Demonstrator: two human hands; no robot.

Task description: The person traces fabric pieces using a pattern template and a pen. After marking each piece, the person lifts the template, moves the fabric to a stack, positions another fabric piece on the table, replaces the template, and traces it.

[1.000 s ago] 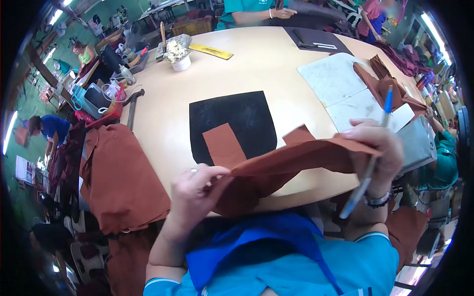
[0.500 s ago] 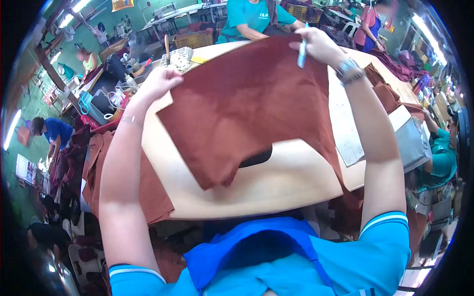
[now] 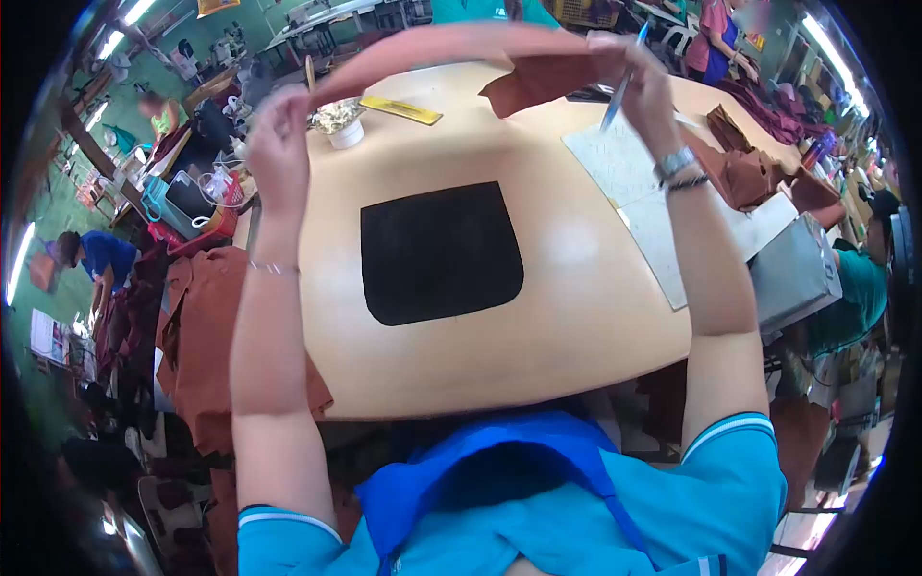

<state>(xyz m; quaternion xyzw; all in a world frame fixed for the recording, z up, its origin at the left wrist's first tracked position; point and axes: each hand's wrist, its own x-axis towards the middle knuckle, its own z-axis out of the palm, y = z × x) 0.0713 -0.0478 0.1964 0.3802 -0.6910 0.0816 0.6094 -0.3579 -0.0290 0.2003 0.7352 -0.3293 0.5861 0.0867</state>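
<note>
The brown cloth (image 3: 557, 77) has been lifted and swung up to the far side of the table (image 3: 576, 336), and the black panel (image 3: 442, 254) has been uncovered. The cloth, blurred, is stretched above the table between both hands: its left end is pinched in the grip of the left hand (image 3: 280, 144), its right end in that of the right hand (image 3: 639, 82), where a pen (image 3: 618, 104) is also held. Beyond the panel, a white pot (image 3: 346, 134) and yellow ruler (image 3: 401, 110) are seen.
</note>
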